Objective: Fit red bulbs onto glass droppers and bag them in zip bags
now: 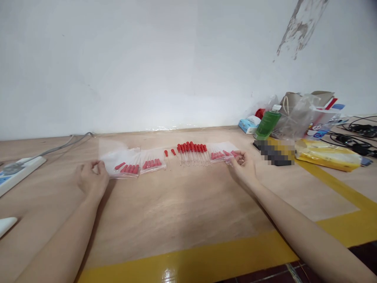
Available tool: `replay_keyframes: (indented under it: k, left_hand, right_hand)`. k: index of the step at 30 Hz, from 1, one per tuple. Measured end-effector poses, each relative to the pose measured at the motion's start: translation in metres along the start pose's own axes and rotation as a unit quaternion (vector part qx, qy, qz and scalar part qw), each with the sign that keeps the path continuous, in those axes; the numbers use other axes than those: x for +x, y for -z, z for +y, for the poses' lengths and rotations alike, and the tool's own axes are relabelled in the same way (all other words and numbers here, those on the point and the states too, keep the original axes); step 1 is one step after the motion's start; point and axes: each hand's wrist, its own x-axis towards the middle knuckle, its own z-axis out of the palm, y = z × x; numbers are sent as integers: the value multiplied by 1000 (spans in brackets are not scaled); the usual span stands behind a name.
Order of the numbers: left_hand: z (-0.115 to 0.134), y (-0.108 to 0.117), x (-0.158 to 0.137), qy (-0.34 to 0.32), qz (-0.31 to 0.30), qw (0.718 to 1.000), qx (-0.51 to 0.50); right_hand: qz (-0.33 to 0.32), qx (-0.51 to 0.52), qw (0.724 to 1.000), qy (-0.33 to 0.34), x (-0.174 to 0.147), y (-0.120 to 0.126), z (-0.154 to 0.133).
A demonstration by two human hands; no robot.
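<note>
My left hand is closed, its thumb and fingertips pinched at the left edge of a clear zip bag that holds several red-bulbed droppers. Against that bag's right side lies a second zip bag with more droppers. Loose droppers with red bulbs and thin clear stems lie in a row in the middle, bulbs toward the wall; two of them sit apart on the left. My right hand pinches the right front corner of a third zip bag of droppers.
At the right stand a green bottle, a tissue pack, plastic bags and a yellow packet. A partly blurred dark object lies before them. A power strip is at the left; yellow tape borders the table's front.
</note>
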Motion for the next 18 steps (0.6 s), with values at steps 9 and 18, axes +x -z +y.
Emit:
replay_keyframes:
  k: [9,18]
  left_hand:
    - [95,17,-46,5,-168,839,-517]
    - [129,14,-108,-137,-326,850,-391]
  right_hand:
    - [-124,-379,913,88,17,-44,-38]
    - [-164,-409,897,-30,50,-90,-37]
